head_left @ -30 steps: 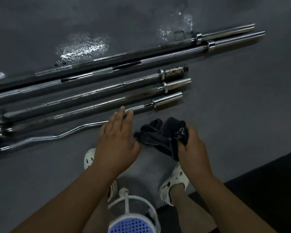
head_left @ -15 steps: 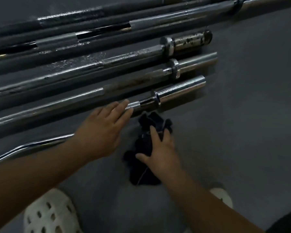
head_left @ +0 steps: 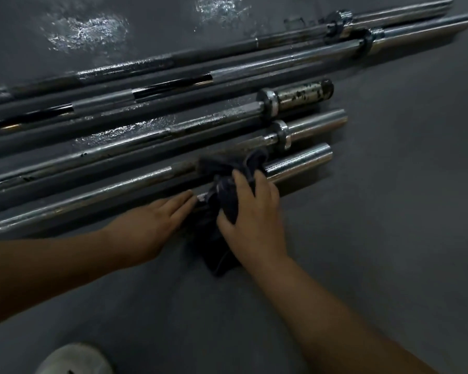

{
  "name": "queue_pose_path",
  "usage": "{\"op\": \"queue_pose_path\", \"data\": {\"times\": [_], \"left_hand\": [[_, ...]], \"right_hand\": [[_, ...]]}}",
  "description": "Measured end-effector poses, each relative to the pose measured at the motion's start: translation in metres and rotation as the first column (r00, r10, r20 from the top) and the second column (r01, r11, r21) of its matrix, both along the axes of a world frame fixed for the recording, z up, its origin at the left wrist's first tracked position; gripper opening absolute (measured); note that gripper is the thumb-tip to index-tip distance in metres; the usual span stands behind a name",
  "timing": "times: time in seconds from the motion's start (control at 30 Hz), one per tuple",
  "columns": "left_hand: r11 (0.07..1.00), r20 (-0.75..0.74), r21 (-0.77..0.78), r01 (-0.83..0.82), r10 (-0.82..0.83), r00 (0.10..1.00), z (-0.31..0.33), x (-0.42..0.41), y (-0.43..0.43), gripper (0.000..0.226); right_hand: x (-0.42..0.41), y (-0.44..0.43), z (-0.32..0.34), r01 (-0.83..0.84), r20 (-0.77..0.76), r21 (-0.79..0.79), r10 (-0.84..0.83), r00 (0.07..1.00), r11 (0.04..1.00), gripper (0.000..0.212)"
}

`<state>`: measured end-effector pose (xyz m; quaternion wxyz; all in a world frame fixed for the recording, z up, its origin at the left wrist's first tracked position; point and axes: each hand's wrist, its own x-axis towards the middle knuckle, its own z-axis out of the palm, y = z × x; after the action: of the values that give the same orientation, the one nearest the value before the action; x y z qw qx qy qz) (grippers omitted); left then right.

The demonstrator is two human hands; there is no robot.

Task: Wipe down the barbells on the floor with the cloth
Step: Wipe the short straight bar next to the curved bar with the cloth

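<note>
In the head view, the dark cloth (head_left: 223,171) is laid over the nearest barbell (head_left: 106,193), just left of its sleeve (head_left: 297,161), and is gripped by the right hand (head_left: 254,211). The left hand (head_left: 157,221) is kept flat, fingers straight, beside it. The cloth should be wrapped round the shaft and drawn along firmly. Five barbells (head_left: 227,114) and one cloth are counted.
</note>
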<state>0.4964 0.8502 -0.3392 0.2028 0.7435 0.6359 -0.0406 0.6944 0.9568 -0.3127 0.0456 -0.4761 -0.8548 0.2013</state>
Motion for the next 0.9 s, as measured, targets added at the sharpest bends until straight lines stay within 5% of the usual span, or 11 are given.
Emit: {"op": "queue_pose_path", "data": {"times": [0.07,0.23,0.4,0.53,0.67,0.83,0.9], "left_hand": [[1.0,0.027,-0.015,-0.004,0.005,1.0,-0.002,-0.002,0.0,0.1],[0.999,0.029,0.038,0.012,-0.013,0.999,-0.002,-0.005,-0.003,0.096],[0.995,0.115,0.102,-0.004,-0.008,0.993,-0.006,-0.016,-0.017,0.087],[0.985,0.189,0.162,-0.061,0.03,0.982,-0.011,-0.022,-0.041,0.065],[0.951,0.241,0.093,-0.296,0.267,0.933,-0.026,-0.009,-0.047,0.079],[0.945,0.283,0.085,-0.316,0.281,0.917,-0.016,-0.007,-0.045,0.076],[0.943,0.272,0.068,-0.327,0.298,0.915,-0.016,-0.006,-0.044,0.078]], "right_hand": [[-0.02,0.002,-0.004,0.04,0.129,-0.016,-0.038,0.991,0.999,0.079],[-0.027,-0.003,0.001,-0.231,0.153,-0.139,0.251,0.956,0.963,0.06],[-0.023,-0.015,-0.008,0.064,0.14,-0.067,-0.054,0.989,0.996,0.073],[-0.026,-0.041,-0.008,-0.306,0.087,-0.132,0.319,0.944,0.943,0.069],[-0.018,-0.004,-0.017,0.141,0.157,-0.087,-0.126,0.979,0.986,0.076],[-0.034,-0.026,-0.005,-0.368,0.155,-0.184,0.397,0.905,0.911,0.072],[-0.022,0.007,-0.008,-0.166,0.209,-0.144,0.194,0.958,0.976,0.071]]}}
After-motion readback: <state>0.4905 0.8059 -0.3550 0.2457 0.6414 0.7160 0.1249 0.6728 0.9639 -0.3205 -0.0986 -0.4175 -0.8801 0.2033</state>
